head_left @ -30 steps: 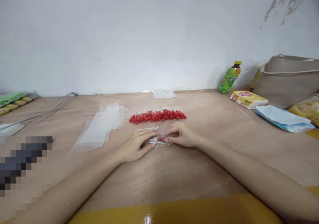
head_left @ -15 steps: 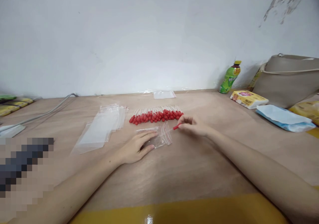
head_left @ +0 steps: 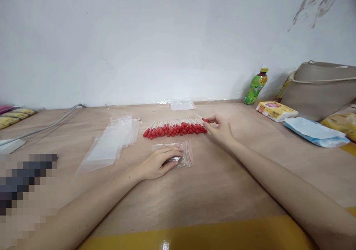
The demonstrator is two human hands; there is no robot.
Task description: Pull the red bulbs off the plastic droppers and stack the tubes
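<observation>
Head view, pinched stick: a thin white stick with a red tip [head_left: 204, 120], at the right end of the row of red-tipped white sticks [head_left: 175, 129].
Row risk: a dragging fingertip could scatter it.
Bag risk: light pressure could let the clear plastic zip bag with a red stripe [head_left: 187, 153] slide.
Right hand [head_left: 221, 130]: finger and thumb closed on the stick's red end.
Left hand [head_left: 158, 163]: loosely curled, thumb apart, resting on the bag.

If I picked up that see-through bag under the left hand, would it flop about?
Probably: the clear bag has creases and looks like thin plastic, so it should bend easily. It's likely light, since its film looks so thin. Its shiny surface might make it slippery if the left hand weren't resting on it.
</observation>
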